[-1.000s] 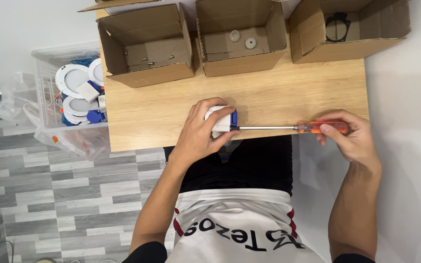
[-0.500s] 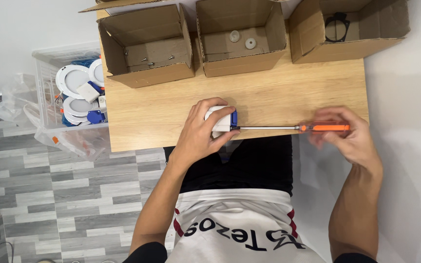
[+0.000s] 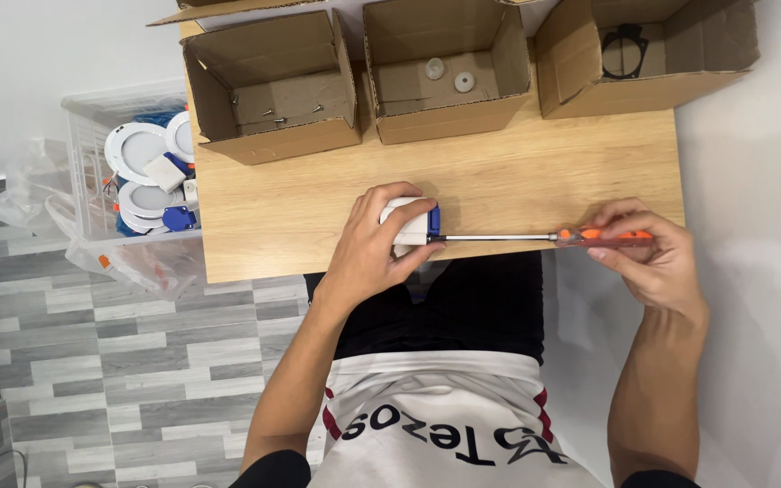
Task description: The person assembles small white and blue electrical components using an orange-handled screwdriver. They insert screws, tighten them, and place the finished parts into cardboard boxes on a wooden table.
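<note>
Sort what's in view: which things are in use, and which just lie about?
In use: left hand gripping white and blue box; right hand holding orange-handled screwdriver, tip at the box.

Lying about: three cardboard boxes, clear bin of round lamps, wooden table.

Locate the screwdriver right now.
In the head view the screwdriver lies level along the near edge of the wooden table, its orange handle in the right hand and its tip at the white and blue part held by the left hand.
</note>
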